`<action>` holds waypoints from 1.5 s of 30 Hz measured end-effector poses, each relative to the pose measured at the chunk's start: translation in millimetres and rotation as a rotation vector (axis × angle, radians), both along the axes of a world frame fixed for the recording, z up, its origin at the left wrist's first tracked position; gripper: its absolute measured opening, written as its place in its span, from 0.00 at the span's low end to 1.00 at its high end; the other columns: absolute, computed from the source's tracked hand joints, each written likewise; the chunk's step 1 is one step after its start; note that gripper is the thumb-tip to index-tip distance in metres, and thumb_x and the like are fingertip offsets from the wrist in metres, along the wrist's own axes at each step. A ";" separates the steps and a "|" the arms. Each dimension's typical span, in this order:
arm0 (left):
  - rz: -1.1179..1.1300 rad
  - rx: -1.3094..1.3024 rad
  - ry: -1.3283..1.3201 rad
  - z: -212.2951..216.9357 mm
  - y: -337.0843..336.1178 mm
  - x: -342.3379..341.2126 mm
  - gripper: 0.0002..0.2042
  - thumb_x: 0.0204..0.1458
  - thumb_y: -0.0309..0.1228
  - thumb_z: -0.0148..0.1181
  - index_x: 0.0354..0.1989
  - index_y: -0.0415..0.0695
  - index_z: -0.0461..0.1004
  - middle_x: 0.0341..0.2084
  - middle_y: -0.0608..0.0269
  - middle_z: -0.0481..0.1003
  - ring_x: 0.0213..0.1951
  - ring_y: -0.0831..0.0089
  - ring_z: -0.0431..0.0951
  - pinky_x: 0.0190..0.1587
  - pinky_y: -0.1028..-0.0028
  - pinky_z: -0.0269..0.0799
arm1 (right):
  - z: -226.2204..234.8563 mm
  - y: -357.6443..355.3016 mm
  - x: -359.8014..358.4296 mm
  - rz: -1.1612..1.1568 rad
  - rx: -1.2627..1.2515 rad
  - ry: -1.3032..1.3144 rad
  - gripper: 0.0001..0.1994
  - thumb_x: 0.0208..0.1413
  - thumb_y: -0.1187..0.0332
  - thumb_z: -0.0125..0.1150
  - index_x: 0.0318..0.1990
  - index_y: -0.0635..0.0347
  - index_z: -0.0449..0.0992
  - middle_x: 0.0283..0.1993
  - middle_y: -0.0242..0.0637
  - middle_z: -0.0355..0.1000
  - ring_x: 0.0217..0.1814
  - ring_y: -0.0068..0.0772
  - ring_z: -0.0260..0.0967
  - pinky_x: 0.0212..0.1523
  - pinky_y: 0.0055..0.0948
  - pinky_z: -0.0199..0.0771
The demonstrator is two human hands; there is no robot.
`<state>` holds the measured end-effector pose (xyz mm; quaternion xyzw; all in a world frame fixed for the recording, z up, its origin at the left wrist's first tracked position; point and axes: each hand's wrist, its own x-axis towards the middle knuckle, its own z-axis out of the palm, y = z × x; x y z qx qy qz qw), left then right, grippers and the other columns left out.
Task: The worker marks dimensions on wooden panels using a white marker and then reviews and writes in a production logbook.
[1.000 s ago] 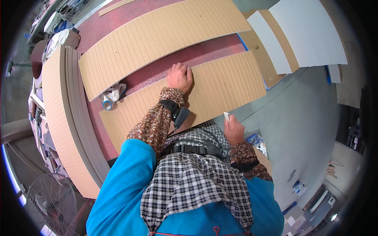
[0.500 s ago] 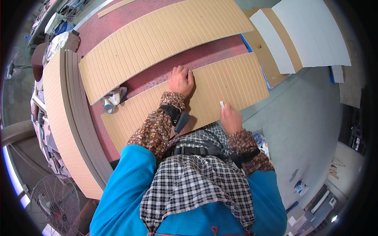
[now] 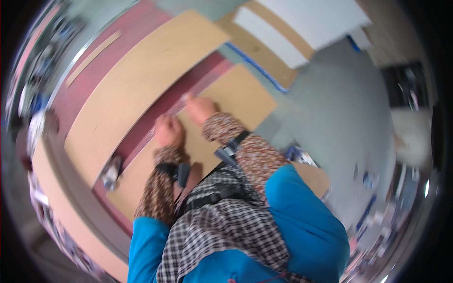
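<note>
One stack of long, pale tan flat boards (image 3: pixel 61 188), too blurred to count, stands at far left, its long axis running from upper left to lower right. Beside it lies a red-topped table (image 3: pixel 134 23), bearing one narrow tan strip (image 3: pixel 94 57) near its far edge. Two broad, tan rectangular boards lie on this top, roughly parallel, long axes slanting from lower left to upper right: the far board (image 3: pixel 141 89) and the near board (image 3: pixel 194 141), with a red gap between. One crumpled whitish bundle (image 3: pixel 112 173) sits at the gap's left end, between the boards. Two bare hands work over the near board, nearest the person's black-and-white checked apron (image 3: pixel 226 226). The left hand (image 3: pixel 170 131) is at its far long edge, fingers curled; blur hides whether they grip anything. Just right of it, the right hand (image 3: pixel 200 108) pinches one small whitish piece (image 3: pixel 184 97) near that same edge. Both forearms cross the near board and cover part of it. Farther right, past the boards' ends, lie one brown flat sheet (image 3: pixel 255 47) with a blue edge and two white panels (image 3: pixel 321 21), above grey floor (image 3: pixel 330 108).
</note>
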<state>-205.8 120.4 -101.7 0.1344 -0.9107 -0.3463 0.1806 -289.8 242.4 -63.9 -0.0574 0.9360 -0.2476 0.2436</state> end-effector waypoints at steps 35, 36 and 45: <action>0.087 -0.479 -0.455 -9.0 -112.3 106.1 0.25 0.57 0.52 0.48 0.41 0.41 0.79 0.38 0.42 0.76 0.39 0.44 0.76 0.40 0.48 0.72 | -23.8 189.4 138.5 -0.317 -0.092 0.307 0.12 0.57 0.63 0.52 0.39 0.63 0.67 0.39 0.44 0.65 0.41 0.46 0.69 0.38 0.44 0.67; 0.072 -0.474 -0.473 -8.8 -107.8 104.4 0.25 0.57 0.52 0.48 0.41 0.41 0.79 0.39 0.42 0.76 0.39 0.44 0.76 0.40 0.48 0.72 | -23.7 187.3 131.4 -0.307 -0.105 0.345 0.12 0.57 0.63 0.52 0.39 0.63 0.67 0.39 0.43 0.64 0.40 0.46 0.68 0.38 0.44 0.66; 0.012 -0.421 -0.565 -14.7 -71.7 93.9 0.25 0.57 0.51 0.48 0.42 0.40 0.78 0.39 0.43 0.76 0.40 0.46 0.76 0.41 0.50 0.71 | -48.2 178.1 79.0 -0.418 -0.115 0.556 0.11 0.47 0.68 0.58 0.34 0.66 0.69 0.41 0.47 0.62 0.46 0.48 0.64 0.39 0.45 0.67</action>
